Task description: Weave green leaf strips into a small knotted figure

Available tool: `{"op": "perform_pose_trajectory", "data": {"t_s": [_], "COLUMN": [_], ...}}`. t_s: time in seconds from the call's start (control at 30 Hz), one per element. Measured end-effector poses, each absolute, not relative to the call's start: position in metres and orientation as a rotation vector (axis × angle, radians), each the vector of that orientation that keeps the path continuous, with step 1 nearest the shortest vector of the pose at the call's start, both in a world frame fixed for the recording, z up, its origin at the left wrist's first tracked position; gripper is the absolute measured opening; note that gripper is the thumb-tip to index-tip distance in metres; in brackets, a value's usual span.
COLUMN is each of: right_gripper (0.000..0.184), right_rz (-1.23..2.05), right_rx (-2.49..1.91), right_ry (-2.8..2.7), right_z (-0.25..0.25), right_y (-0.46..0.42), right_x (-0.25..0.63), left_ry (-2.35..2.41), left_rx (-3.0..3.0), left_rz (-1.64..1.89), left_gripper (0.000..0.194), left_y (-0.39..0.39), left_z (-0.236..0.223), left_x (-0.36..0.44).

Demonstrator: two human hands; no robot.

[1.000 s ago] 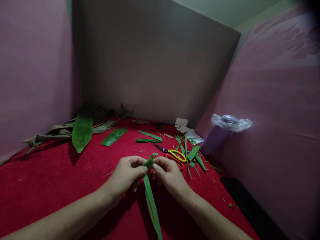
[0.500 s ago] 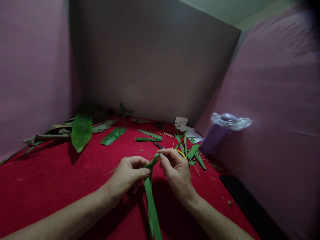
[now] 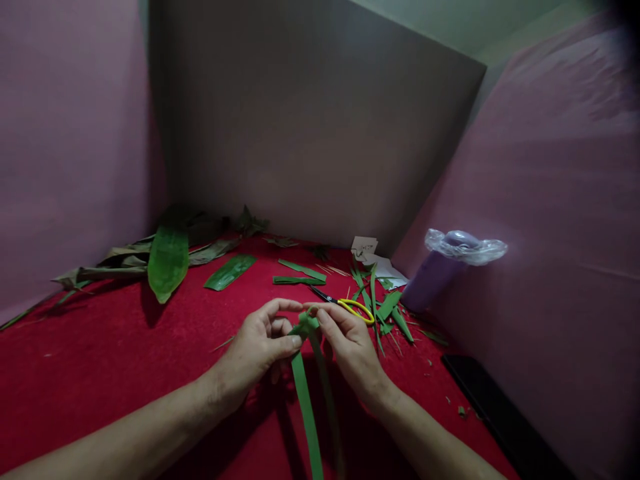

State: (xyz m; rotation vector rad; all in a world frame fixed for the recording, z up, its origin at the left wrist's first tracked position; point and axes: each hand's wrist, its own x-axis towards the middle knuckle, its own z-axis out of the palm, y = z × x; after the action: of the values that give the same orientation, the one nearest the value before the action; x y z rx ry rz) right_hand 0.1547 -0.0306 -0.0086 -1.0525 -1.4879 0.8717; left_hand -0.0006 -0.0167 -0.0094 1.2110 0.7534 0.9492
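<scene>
Left hand (image 3: 260,343) pinched leaf strip (image 3: 305,400), closed; right hand (image 3: 355,350) pinched its folded top (image 3: 309,321) | second tail (image 3: 327,393) newly hung apart below grip | folding seemed unfinished

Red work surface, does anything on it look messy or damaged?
Leaf scraps lie jumbled beside the scissors at right, with small bits near the flat black object. At left, crumpled, brownish leaves look withered next to the bright green leaf. The purple container seems to lean, though lens distortion may explain that.
</scene>
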Motion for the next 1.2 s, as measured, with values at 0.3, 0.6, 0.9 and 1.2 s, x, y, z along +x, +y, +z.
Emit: {"op": "perform_pose_trajectory", "data": {"t_s": [0.3,0.6,0.9,1.2], "right_gripper": [0.018,0.024,0.02,0.021], "right_rz": [0.897,1.063,0.804,1.22], "right_rx": [-1.119,-1.181,-1.306,-1.216], "right_ry": [-1.449,-1.581,-1.809,-1.865], "right_z": [-0.012,-0.016,-0.017,-0.012], "right_y": [-0.032,-0.032,-0.03,-0.033], "right_x": [0.151,0.149,0.158,0.162], "left_ry": [0.81,0.846,0.841,0.817], "left_rx": [1.234,1.178,1.105,1.057], "left_rz": [1.058,1.068,1.033,1.097], "left_gripper": [0.025,0.031,0.022,0.031], "left_y": [-0.016,-0.015,-0.014,-0.012], "left_z": [-0.011,-0.01,-0.01,-0.01], "left_x": [-0.001,-0.001,-0.003,-0.004]}}
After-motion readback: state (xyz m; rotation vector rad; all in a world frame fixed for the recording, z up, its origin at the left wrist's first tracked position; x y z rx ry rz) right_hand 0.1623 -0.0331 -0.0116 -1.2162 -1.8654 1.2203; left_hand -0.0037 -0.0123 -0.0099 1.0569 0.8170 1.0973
